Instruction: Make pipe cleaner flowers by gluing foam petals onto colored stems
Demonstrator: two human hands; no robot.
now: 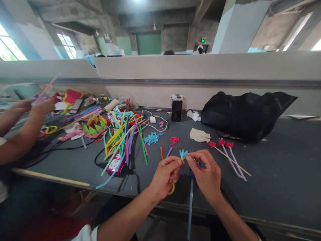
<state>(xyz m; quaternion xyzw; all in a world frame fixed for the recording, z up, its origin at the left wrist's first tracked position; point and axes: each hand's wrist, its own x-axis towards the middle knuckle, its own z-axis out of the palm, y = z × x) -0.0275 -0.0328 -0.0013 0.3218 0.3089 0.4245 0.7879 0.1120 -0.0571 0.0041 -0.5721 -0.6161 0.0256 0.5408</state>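
Beyond both hands a heap of pipe cleaners [122, 134] sprawls on the dark table [276, 174]. The left hand [164, 175] and right hand [207, 174] pinch shut on a small blue flower [183, 154] between their fingertips; a firm, close grip under the petals probably keeps it from twisting loose.

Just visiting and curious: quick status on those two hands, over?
Left hand and right hand both pinching a small blue flower. Blue stem hangs below. Pipe cleaner pile off to the left, not in the way.

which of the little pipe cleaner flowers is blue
The one pinched between the left hand and right hand: the blue flower. The three finished flowers lying to the right are red.
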